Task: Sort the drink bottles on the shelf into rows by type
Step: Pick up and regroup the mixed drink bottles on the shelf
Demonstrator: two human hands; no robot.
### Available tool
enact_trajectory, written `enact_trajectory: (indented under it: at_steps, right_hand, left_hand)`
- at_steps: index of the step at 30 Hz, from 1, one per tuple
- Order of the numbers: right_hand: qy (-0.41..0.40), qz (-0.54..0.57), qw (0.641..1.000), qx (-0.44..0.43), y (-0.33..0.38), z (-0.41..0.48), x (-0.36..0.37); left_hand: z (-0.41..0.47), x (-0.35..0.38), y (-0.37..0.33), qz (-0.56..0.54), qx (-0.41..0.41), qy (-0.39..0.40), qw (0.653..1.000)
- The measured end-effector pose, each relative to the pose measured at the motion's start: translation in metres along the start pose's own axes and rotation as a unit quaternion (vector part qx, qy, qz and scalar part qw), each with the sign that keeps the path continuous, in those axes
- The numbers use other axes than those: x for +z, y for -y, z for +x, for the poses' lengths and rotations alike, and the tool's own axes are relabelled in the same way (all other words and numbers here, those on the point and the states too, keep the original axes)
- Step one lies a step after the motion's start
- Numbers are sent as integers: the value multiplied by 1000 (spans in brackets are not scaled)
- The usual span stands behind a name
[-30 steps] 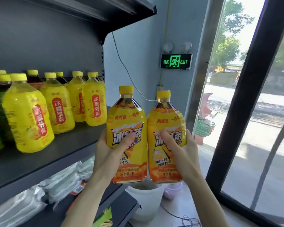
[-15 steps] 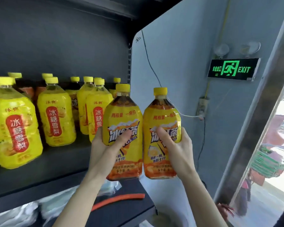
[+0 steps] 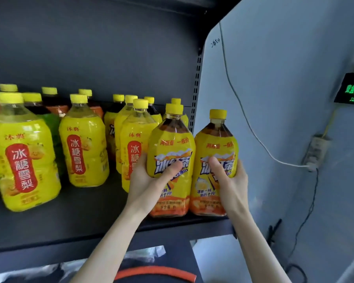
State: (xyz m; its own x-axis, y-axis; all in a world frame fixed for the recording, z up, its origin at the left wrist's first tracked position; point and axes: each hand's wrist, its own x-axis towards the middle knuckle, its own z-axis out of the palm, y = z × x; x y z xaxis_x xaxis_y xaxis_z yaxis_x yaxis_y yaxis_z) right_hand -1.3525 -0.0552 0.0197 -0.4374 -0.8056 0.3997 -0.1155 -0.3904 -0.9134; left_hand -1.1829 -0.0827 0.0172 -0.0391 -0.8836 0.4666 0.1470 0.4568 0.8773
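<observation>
Iced-tea bottle (image 3: 170, 148) gripped in my left hand (image 3: 149, 181); second iced-tea bottle (image 3: 215, 146) gripped in my right hand (image 3: 232, 180). Both are upright, side by side and touching, with their bases at the front right end of the shelf (image 3: 70, 219). I cannot tell whether they rest on the board.

Each hand wraps the label at mid-body, thumb across the front and fingers behind. Both forearms reach up and forward.

Judgement: the bottles are large and full, so heavy. The plastic wall looks fairly stiff and the printed sleeve slick, so hold at the body, not the neck.

Nearest pear-drink bottle (image 3: 133, 139) stands just behind my left hand, leaving little clearance on that side.
</observation>
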Motion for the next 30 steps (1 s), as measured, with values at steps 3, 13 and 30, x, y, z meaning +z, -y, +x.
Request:
enact_trajectory:
  at_steps: [3, 13, 30]
  right_hand:
    - [23, 9, 1000, 2, -5, 7, -4]
    - [73, 37, 997, -3, -11, 15, -19]
    - [39, 32, 999, 3, -20, 35, -33]
  left_hand:
    - [-3, 7, 6, 23, 6, -22, 999]
    - [-1, 22, 13, 108, 22, -48, 993]
    - [42, 49, 43, 316, 69, -83, 943]
